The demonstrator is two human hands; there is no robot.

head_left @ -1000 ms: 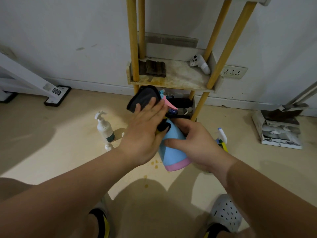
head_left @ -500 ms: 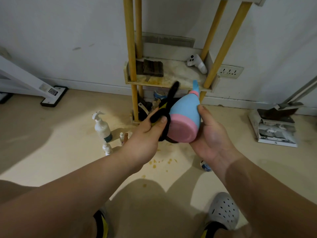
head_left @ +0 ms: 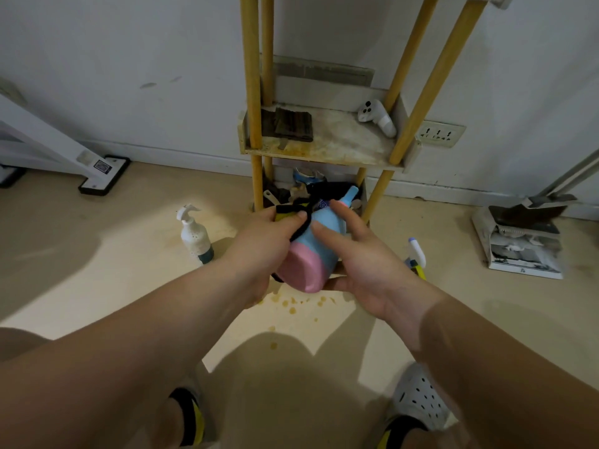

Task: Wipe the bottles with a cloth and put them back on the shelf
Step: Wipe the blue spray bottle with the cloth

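Just before the lowest tier of the shelf [head_left: 324,157], the bottle [head_left: 308,264] sits tilted, pink base outward, clasped between thumb and spread fingers of the right hand [head_left: 369,270], evidently so the left hand [head_left: 265,244], pinching the cloth [head_left: 291,209], can rub its flank.

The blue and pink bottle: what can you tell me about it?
The bottle looks plastic: light blue body, pink base, narrow blue neck. It is held above the floor, tilted, base toward the camera, neck toward the shelf. The right hand holds it, fingers on top, thumb beneath; the left hand presses a black cloth to its side.
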